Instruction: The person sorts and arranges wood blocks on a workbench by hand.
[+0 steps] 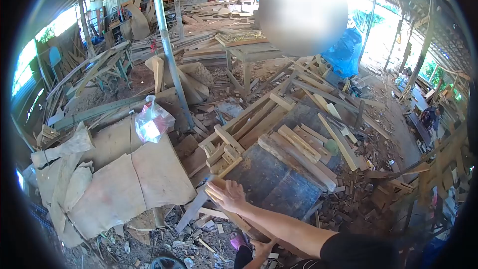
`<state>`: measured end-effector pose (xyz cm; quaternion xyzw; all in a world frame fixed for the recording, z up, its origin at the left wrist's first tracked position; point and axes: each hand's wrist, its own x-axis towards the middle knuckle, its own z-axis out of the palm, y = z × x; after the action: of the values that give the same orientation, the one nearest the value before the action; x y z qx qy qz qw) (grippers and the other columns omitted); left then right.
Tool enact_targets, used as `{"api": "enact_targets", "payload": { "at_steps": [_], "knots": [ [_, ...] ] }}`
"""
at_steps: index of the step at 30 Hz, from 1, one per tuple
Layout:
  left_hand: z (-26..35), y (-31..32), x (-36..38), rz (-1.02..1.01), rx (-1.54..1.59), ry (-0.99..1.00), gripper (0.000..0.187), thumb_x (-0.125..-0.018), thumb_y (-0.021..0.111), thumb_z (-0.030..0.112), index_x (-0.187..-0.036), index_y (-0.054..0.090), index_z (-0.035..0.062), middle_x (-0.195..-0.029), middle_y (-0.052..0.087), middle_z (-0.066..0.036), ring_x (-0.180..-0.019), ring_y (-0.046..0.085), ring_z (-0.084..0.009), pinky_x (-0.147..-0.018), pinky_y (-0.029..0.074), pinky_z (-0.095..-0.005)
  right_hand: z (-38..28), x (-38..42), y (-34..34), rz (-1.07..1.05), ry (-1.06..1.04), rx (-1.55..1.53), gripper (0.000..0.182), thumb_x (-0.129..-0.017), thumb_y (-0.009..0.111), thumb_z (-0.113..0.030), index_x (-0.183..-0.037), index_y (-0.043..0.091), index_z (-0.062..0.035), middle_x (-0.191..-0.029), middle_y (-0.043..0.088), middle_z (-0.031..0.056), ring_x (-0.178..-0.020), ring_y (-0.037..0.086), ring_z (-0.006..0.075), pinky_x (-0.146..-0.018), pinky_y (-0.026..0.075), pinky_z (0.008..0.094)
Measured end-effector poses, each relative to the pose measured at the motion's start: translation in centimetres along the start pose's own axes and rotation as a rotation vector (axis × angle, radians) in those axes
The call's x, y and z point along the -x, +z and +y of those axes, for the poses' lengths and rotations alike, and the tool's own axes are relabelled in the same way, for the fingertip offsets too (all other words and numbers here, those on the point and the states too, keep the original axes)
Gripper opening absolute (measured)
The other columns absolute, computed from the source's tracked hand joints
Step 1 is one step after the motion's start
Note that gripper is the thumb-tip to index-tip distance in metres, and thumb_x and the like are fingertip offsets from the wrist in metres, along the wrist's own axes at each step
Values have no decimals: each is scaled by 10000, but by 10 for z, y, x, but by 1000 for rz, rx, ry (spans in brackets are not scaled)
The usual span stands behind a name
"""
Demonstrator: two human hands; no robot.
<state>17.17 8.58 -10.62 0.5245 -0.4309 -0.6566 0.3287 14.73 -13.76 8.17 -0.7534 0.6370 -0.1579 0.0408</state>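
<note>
My right hand [228,195] reaches in from the lower right and is closed round the upper end of a long wooden board [240,221]. The board slants down to the right beneath my forearm. Lower down, near the bottom edge, my left hand [263,249] is at the same board, its fingers partly hidden, so its grip cannot be made out. Just beyond my right hand stands a dark worktable [279,182] with several cut wood strips [298,142] on it. A grey flat piece [191,211] slants down left of my right hand.
Large thin sheets [159,174] lie at the left, with a clear plastic bag [153,121] on their far edge. A metal post [169,45] rises behind. Wood scraps [368,209] litter the ground. A pink shoe [238,240] and a black wheel-like object [168,263] show below.
</note>
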Motion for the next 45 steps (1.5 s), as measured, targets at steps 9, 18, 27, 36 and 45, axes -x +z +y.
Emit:
{"api": "enact_targets", "payload": {
  "at_steps": [9,18,27,36,45],
  "knots": [
    [13,-7,12,45,-278,-244,1356,-538,892,677,-1408,160,-62,-1369,479,-349,-1286,520,-451,-1095,394,-490,38,173,-27,-167,23,42,756,-851,713,-374,-1525,373,-420,-1092,491,193,-1000,505,402,-833,436,543],
    [86,-15,28,16,-308,-407,1300,-563,868,705,-1355,199,-79,-1312,516,-337,-1270,520,-449,-1093,366,-523,-5,-90,20,-73,-41,-90,742,-868,713,-367,-1527,375,-319,-1387,516,207,-1178,542,432,-971,442,571],
    [-11,-4,9,103,-179,-93,1284,-619,914,563,-1427,218,-153,-1410,441,-282,-1338,464,-334,-1125,392,-416,100,-31,-12,243,73,-177,719,-848,729,-337,-1506,440,-313,-1485,481,103,-1244,487,397,-1049,380,536],
    [29,2,1,50,-130,-25,1139,-702,877,519,-1424,288,-135,-1391,487,-256,-1302,502,-315,-1115,395,-410,209,150,-39,144,446,150,754,-894,692,-440,-1546,315,-427,-1356,449,224,-1272,402,428,-985,339,588],
    [56,5,20,-11,-194,35,1041,-752,847,493,-1420,334,-118,-1385,508,-236,-1287,515,-305,-1113,393,-406,92,391,-22,109,394,-380,680,-906,580,-604,-1482,458,-263,-1155,594,259,-1135,573,458,-899,439,621]
  ]
}}
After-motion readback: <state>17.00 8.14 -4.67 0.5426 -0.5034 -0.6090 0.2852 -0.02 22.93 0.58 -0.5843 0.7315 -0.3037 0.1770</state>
